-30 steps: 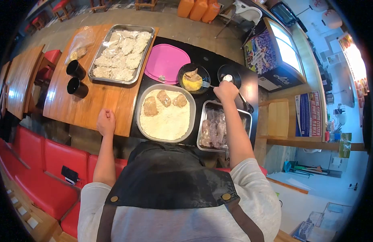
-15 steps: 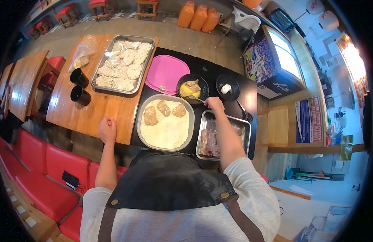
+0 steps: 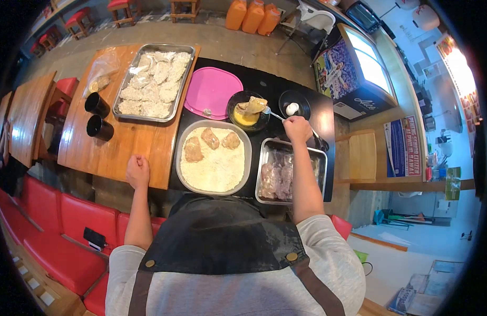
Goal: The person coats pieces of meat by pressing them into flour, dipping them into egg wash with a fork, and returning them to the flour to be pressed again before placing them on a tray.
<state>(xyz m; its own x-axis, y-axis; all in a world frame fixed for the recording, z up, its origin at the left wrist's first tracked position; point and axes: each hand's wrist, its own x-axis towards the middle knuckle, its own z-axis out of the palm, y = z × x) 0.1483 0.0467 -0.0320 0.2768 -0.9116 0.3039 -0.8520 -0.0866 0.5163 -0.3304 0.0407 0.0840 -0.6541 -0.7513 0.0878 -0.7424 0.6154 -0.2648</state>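
Note:
My right hand (image 3: 298, 130) is closed round the handle of a fork (image 3: 275, 114). On the fork's end hangs an egg-coated piece of meat (image 3: 257, 105), over a black bowl (image 3: 233, 122) of yellow beaten egg (image 3: 246, 120). Left of my right forearm, a rounded tub (image 3: 180, 176) of pale breadcrumbs (image 3: 214, 171) holds three pieces of meat (image 3: 210, 138) near its far side. A metal tray (image 3: 261, 197) of raw meat (image 3: 275, 179) lies partly under my right forearm. My left hand (image 3: 138, 171) is a loose fist by the wooden table's front edge, with nothing visible in it.
A large metal tray (image 3: 117, 114) of breaded pieces stands on the wooden table (image 3: 80, 152), beside two black cups (image 3: 99, 128) and a plastic bag (image 3: 102, 68). A pink lid (image 3: 214, 92) lies behind the tub. A black dish (image 3: 302, 99) holds eggs (image 3: 292, 108).
My right hand has moved slightly right, and the fork has lifted the piece of meat up from the egg. My left hand stays in about the same place.

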